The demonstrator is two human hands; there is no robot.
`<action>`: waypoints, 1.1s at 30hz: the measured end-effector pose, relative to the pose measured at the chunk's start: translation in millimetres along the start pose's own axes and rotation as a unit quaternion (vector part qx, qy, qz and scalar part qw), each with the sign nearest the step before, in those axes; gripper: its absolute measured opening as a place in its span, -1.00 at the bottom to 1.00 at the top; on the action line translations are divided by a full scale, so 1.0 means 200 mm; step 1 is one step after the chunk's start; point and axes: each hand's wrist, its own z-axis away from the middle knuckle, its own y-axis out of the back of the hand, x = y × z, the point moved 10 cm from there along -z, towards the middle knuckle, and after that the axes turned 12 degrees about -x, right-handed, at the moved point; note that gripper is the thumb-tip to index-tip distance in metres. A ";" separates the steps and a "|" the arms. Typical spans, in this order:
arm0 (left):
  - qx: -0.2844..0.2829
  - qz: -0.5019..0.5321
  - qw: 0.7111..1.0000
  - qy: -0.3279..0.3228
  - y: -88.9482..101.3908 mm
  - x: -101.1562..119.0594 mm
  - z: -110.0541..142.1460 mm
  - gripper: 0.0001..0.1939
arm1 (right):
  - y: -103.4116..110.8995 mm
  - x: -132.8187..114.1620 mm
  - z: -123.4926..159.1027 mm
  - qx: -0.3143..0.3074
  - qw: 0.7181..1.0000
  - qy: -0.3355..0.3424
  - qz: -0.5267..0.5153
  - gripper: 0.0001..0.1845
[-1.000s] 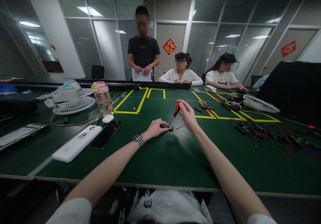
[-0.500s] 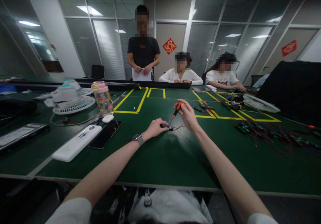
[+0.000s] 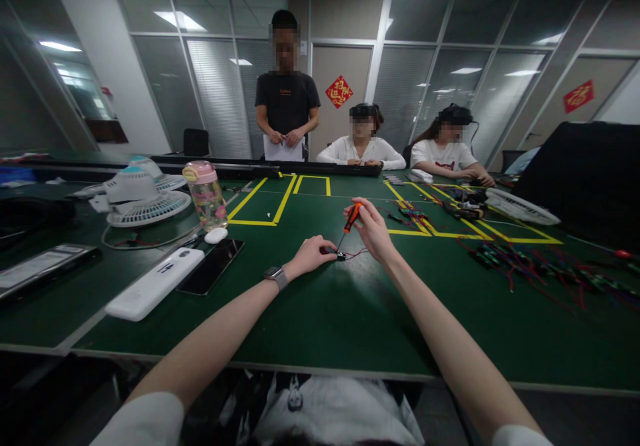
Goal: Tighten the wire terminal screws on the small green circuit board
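Observation:
My right hand (image 3: pixel 371 228) is closed around the orange and black handle of a screwdriver (image 3: pixel 353 217). Its thin shaft slants down and left, with the tip at a small circuit board (image 3: pixel 341 256) on the green table. My left hand (image 3: pixel 314 255), with a watch on its wrist, pinches the board's left side against the tabletop. Thin red and dark wires run from the board to the right, below my right hand. The fingers of my left hand hide part of the board, and whether the tip sits in a screw is too small to tell.
Left of my hands lie a black phone (image 3: pixel 213 269), a white power bank (image 3: pixel 157 286), a bottle (image 3: pixel 206 199) and white fans (image 3: pixel 145 199). Wired circuit boards (image 3: pixel 520 263) are heaped at the right. Yellow tape (image 3: pixel 253 223) marks the table. Several people are across it.
Almost nothing differs. The screwdriver and my right hand have shifted very slightly, while my left hand stays on the circuit board.

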 end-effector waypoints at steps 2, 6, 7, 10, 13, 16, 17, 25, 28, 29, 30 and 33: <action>-0.001 0.000 1.000 0.000 0.00 0.00 0.00 -0.79 | 0.01 0.00 0.00 0.010 1.000 0.002 0.010 -0.64; -0.003 -0.001 1.000 0.000 0.00 0.00 0.00 -0.78 | 0.03 -0.01 0.00 0.038 0.999 0.014 0.031 -0.65; -0.004 0.000 1.000 -0.001 -0.01 0.00 0.00 -0.78 | 0.04 -0.01 0.00 0.047 0.998 0.016 0.031 -0.63; -0.003 0.004 1.000 -0.001 -0.01 -0.01 -0.01 -0.78 | 0.06 -0.02 0.00 0.058 0.998 0.021 0.032 -0.62; -0.002 0.008 1.000 0.001 -0.01 -0.01 0.00 -0.79 | 0.05 -0.02 0.00 0.039 0.998 0.027 0.044 -0.66; -0.004 0.011 1.000 -0.002 -0.01 -0.01 0.00 -0.79 | 0.06 -0.02 -0.01 0.030 0.998 0.029 0.040 -0.65; -0.004 0.012 1.000 -0.002 -0.01 -0.01 0.00 -0.79 | 0.07 -0.01 -0.01 0.030 0.998 0.028 0.037 -0.66; -0.010 0.012 1.000 -0.005 -0.01 -0.01 -0.01 -0.78 | 0.10 0.02 -0.01 0.054 0.998 0.009 0.020 -0.65; -0.010 0.014 1.000 -0.003 -0.01 -0.01 0.00 -0.78 | 0.10 0.00 0.00 0.058 0.998 0.010 0.032 -0.67; -0.009 0.013 1.000 -0.002 -0.01 -0.01 0.00 -0.78 | 0.09 0.00 0.00 0.054 0.998 0.011 0.037 -0.67; -0.009 0.012 1.000 -0.001 -0.01 -0.01 0.00 -0.79 | 0.09 -0.01 0.00 0.048 0.998 0.013 0.043 -0.68; -0.008 0.006 1.000 0.002 -0.01 -0.01 0.00 -0.79 | 0.08 -0.02 0.00 0.034 0.998 0.016 0.055 -0.67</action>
